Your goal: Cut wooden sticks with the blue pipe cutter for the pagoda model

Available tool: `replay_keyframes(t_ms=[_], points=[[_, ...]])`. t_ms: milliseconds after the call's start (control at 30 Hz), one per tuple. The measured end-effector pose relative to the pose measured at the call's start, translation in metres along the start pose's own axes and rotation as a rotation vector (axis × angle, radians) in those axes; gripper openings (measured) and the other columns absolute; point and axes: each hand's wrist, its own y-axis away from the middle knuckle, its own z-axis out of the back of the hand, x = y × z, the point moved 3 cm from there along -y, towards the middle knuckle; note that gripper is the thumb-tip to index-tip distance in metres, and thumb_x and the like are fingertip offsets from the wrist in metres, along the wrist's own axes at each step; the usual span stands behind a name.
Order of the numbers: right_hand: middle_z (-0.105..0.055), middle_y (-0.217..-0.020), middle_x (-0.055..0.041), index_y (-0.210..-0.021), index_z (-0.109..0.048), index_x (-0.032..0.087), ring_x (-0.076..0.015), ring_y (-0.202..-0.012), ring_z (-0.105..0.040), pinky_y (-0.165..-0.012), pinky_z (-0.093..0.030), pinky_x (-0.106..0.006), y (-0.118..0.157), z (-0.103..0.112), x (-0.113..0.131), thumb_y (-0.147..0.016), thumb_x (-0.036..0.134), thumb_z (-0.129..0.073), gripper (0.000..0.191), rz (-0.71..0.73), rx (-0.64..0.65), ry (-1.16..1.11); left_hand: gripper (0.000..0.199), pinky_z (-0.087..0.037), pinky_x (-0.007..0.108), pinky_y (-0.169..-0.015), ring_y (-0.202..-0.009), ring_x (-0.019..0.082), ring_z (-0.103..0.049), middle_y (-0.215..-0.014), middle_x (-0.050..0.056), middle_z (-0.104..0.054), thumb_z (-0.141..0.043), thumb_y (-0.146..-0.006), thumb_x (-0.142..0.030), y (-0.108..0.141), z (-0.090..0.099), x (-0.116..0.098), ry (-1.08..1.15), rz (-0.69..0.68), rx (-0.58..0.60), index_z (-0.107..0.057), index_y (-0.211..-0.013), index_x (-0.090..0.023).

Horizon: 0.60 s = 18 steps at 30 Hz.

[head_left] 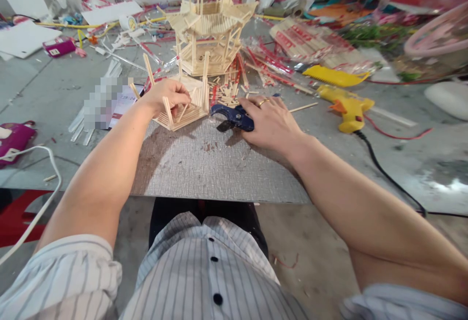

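Note:
My left hand [166, 97] is closed in a pinch above a hexagonal base of thin wooden sticks [188, 118], with short upright posts at its corners. A short wooden stick [184, 111] slants down from its fingertips to the base. Beside it, my right hand [272, 120] is wrapped over a dark blue hand cutter [236, 117], whose jaws face the base. A taller pagoda-like model of wooden sticks [208, 23] stands right behind the base. Cut stick pieces [226, 95] lie heaped between the models and my right hand.
To the right lie a yellow glue gun [347, 108] with a black cord and a yellow-handled saw [334, 75]. Clear glue sticks [86, 132] and a phone [122, 98] are on the left. Packaged sticks [303, 42] and plastic wrap clutter the back. The table edge [219, 197] is close to me.

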Motion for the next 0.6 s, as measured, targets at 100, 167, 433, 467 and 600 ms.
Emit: replay_keyframes(t_ms=[100,167,433,467,600], points=[[-0.053,-0.133,-0.0204,-0.140,-0.043,0.010,-0.0372,-0.116,-0.052,-0.097,-0.037,-0.051,0.000,-0.001,-0.001,-0.079,0.031,-0.053,0.065,-0.001,0.010,0.008,0.018,-0.038,0.023,-0.056,-0.058,0.006,-0.051,-0.071,0.000,-0.063,-0.062,-0.074,-0.030,0.005,0.016,-0.003,0.083,-0.002,-0.141,-0.063,-0.086,-0.016],[-0.053,-0.133,-0.0203,-0.140,-0.043,0.010,-0.0373,-0.116,-0.052,-0.097,-0.037,-0.050,0.000,-0.002,-0.001,-0.079,0.032,-0.052,0.065,-0.003,0.010,0.012,0.016,-0.031,0.024,-0.051,-0.050,0.004,-0.043,-0.071,0.000,-0.061,-0.059,-0.073,-0.030,0.012,0.032,-0.008,0.147,-0.024,-0.279,-0.060,-0.082,-0.016],[-0.055,-0.130,-0.0189,-0.136,-0.047,0.011,-0.0368,-0.115,-0.052,-0.097,-0.037,-0.050,0.001,-0.005,-0.003,-0.076,0.026,-0.051,0.062,0.030,-0.043,-0.010,0.027,-0.044,0.034,-0.062,-0.068,0.016,-0.059,-0.086,0.005,-0.070,-0.060,-0.074,-0.043,0.057,0.041,-0.056,-0.028,-0.269,-0.304,-0.065,-0.092,-0.024],[-0.055,-0.131,-0.0192,-0.136,-0.047,0.010,-0.0366,-0.115,-0.052,-0.097,-0.037,-0.050,0.001,-0.005,-0.004,-0.077,0.027,-0.051,0.062,0.028,-0.042,-0.010,0.026,-0.045,0.033,-0.066,-0.067,0.014,-0.057,-0.086,0.004,-0.071,-0.064,-0.072,-0.040,0.061,0.034,-0.062,-0.065,-0.273,-0.212,-0.066,-0.090,-0.022],[-0.056,-0.129,-0.0186,-0.137,-0.046,0.011,-0.0357,-0.113,-0.053,-0.097,-0.037,-0.050,0.001,-0.005,-0.004,-0.078,0.027,-0.052,0.062,0.019,-0.038,-0.014,0.018,-0.044,0.030,-0.073,-0.069,0.012,-0.058,-0.079,0.002,-0.070,-0.061,-0.071,-0.025,0.066,0.013,-0.073,-0.337,-0.298,-0.131,-0.071,-0.082,-0.015]])
